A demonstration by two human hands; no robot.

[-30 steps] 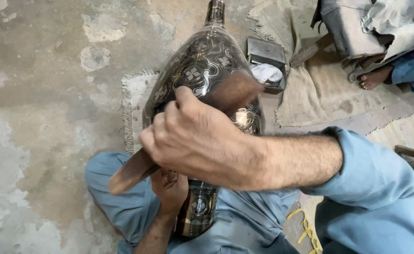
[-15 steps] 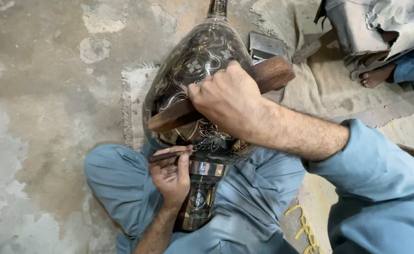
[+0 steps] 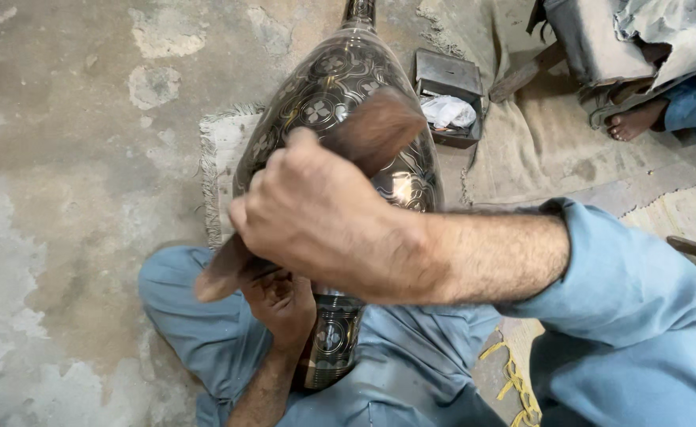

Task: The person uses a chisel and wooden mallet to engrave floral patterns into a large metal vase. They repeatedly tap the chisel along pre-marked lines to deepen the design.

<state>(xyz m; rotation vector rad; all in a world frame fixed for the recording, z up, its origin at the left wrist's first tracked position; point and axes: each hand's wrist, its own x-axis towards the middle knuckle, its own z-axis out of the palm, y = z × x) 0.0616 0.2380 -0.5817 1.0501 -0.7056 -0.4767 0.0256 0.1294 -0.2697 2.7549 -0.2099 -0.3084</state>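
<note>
Dark engraved metal vase (image 3: 340,103) lies across the lap, neck toward the small metal box (image 3: 448,79). Right hand (image 3: 324,221) grips a wooden mallet (image 3: 372,130) above it; left hand (image 3: 285,304), fingers curled, presses its lower body. Bare concrete floor (image 3: 71,198) lies open left of the vase.

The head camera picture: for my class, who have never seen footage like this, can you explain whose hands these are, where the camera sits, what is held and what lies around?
The camera is worn on the person's head and looks down at their own lap. The person sits on a concrete floor in blue clothes. Their right hand grips a wooden block raised over a large dark metal vase with an engraved flower pattern, which lies across their legs. Their left hand rests against the vase lower down; anything it holds is hidden. Nearby lie a fringed mat and a small open metal box. Another person's bare foot shows at the top right.
</note>
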